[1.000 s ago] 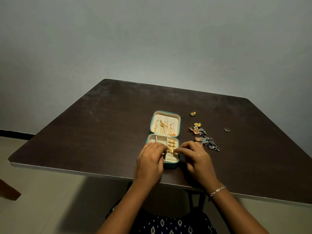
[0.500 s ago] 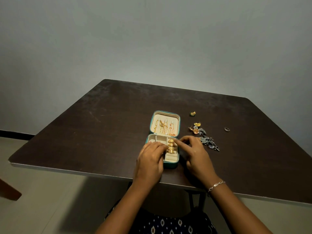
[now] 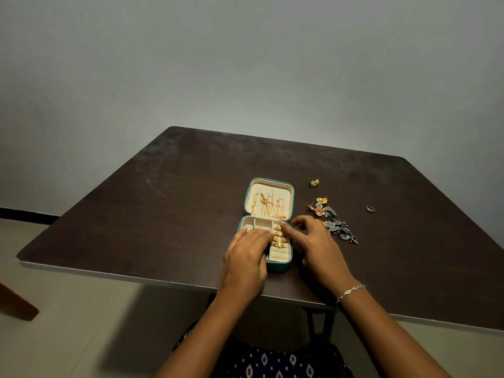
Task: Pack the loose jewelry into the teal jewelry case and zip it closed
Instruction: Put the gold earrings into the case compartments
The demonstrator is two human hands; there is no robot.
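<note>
The teal jewelry case (image 3: pixel 281 267) lies open near the table's front edge, its lid (image 3: pixel 291 199) flat behind it with gold chains (image 3: pixel 268 205) hanging inside. Several gold rings (image 3: pixel 279 237) stand in the cream ring roll of the base. My left hand (image 3: pixel 245 257) lies over the base's left compartments, its fingertips touching the rings from the left. My right hand (image 3: pixel 317 245) reaches in from the right, its index fingertip on the topmost ring. Loose earrings (image 3: pixel 334 223) lie in a pile right of the case.
A small gold-and-green stud (image 3: pixel 314 182) lies beyond the pile, and a silver ring (image 3: pixel 370 208) sits farther right on the dark table (image 3: pixel 163 214). A bracelet (image 3: pixel 350 291) is on my right wrist. A wooden leg (image 3: pixel 16 304) shows at the lower left.
My right hand has slid up along the ring roll toward the hinge, from the middle ring to the top one. My left hand has stayed over the base.
</note>
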